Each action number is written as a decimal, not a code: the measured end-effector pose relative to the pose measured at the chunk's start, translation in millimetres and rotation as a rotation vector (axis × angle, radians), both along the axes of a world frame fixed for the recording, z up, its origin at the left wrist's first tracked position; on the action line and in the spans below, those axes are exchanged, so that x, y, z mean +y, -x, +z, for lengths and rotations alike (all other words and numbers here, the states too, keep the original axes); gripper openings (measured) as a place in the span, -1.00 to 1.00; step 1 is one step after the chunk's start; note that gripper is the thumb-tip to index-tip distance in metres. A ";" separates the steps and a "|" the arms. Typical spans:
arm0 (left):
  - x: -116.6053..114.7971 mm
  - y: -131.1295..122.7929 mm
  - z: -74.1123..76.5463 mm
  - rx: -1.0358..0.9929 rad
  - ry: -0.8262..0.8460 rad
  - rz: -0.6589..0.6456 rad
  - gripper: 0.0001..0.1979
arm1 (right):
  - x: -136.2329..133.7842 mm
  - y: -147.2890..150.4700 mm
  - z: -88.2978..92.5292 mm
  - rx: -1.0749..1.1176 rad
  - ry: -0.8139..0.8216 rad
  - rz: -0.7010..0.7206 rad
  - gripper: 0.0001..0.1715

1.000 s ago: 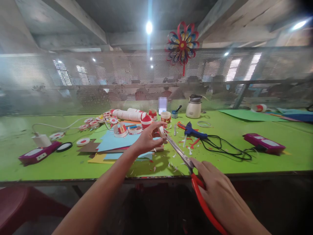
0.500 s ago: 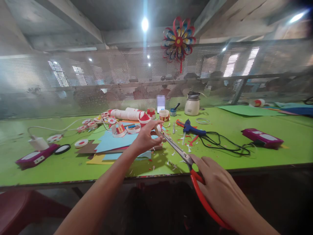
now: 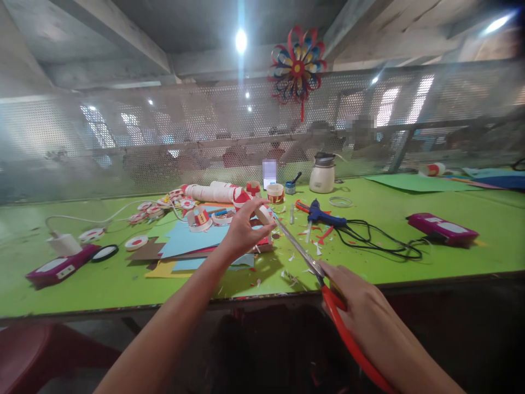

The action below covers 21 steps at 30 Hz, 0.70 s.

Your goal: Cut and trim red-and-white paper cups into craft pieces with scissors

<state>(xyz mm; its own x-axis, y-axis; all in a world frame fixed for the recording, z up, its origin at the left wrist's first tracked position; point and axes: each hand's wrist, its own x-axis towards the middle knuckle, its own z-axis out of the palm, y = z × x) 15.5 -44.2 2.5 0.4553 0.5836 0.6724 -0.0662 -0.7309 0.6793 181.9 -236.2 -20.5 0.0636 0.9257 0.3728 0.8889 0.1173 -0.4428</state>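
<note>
My left hand (image 3: 245, 229) pinches a small white round piece (image 3: 264, 215), which looks like the cut-off bottom of a paper cup, above the table. In my right hand (image 3: 356, 298) are scissors (image 3: 301, 253) with red handles, their blades closed or nearly so and pointing up-left. The blade tips end close beside the white piece; whether they touch it I cannot tell. Coloured paper sheets (image 3: 192, 241) lie stacked beneath my left hand. White and red scraps (image 3: 291, 278) are scattered on the green table under the scissors.
A blue glue gun (image 3: 324, 214) with a black cord lies right of centre, near a purple power strip (image 3: 443, 229). Behind stand a beige jug (image 3: 322, 176), a paper cup (image 3: 275, 193) and a phone (image 3: 269, 175). Another purple strip (image 3: 61, 267) and several red-white discs (image 3: 136, 242) are left.
The white piece has turned in my left hand, showing more of its rim. The scissor blades have drawn slightly away from it, down and to the right, and look more closed.
</note>
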 end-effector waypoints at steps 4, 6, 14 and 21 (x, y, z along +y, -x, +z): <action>-1.6 -0.4 0.6 -0.014 0.027 -0.047 -0.53 | 0.0 -2.1 1.5 -0.040 -0.051 0.037 -0.43; -3.3 -0.6 1.5 -0.018 0.034 -0.073 -0.54 | 0.2 -3.2 0.7 -0.053 -0.057 0.049 -0.43; -3.9 0.0 1.1 -0.002 0.035 -0.085 -0.49 | -0.5 -1.8 1.2 -0.112 0.023 -0.007 -0.44; -0.7 3.0 0.5 0.057 -0.058 -0.024 -0.43 | 1.0 -3.4 1.9 -0.188 0.049 -0.025 -0.44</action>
<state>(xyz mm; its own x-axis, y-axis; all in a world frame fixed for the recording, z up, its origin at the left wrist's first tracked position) 12.5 -44.9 3.0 0.5070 0.5331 0.6773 -0.0468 -0.7676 0.6392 185.3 -235.2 -18.6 0.0200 0.9420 0.3352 0.9588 0.0769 -0.2733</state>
